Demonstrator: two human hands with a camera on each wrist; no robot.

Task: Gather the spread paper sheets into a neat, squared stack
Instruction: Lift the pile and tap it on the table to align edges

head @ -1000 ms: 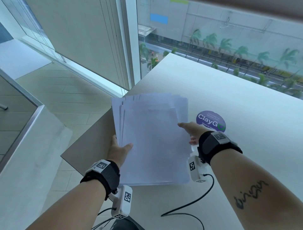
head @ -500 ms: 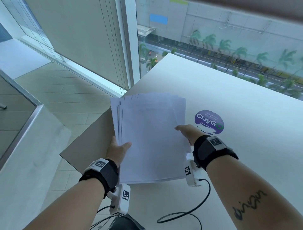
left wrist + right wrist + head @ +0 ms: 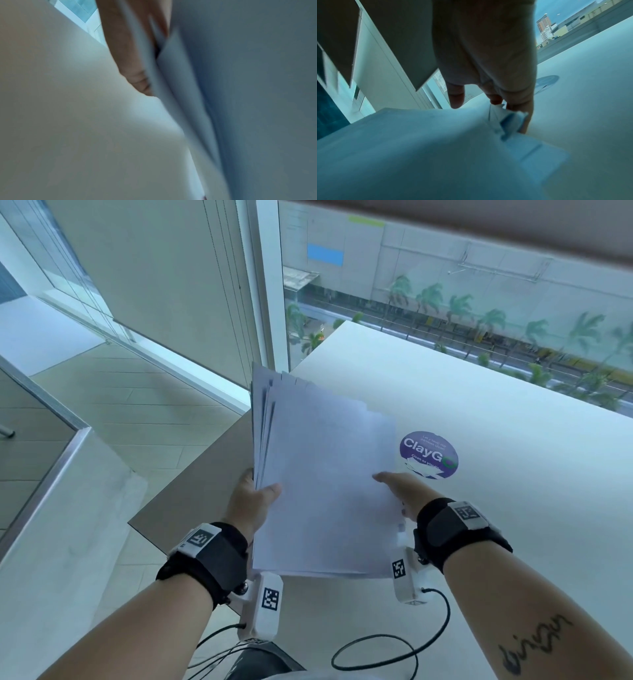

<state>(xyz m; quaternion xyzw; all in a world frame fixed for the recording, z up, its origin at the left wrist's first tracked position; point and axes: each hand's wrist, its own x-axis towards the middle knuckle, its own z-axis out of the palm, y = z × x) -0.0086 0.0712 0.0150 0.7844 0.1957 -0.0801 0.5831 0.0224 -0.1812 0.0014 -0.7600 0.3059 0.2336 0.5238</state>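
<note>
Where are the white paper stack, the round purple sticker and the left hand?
White paper stack (image 3: 325, 484): head view, middle of the top sheet.
Round purple sticker (image 3: 428, 451): head view, on its white lettering, on the table.
Left hand (image 3: 251, 501): head view, back of the hand gripping the stack's left edge.

A bundle of white paper sheets (image 3: 322, 481) is lifted off the table (image 3: 513, 440), tilted up at its far end, with the far edges fanned and uneven, not yet squared.

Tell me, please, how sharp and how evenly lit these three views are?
Head view: sharp, bright daylight, wide-angle bending at the edges. Left wrist view: heavily blurred, only the left hand against the paper sheets reads. Right wrist view: dim, bluish, the right hand backlit and soft.
</note>
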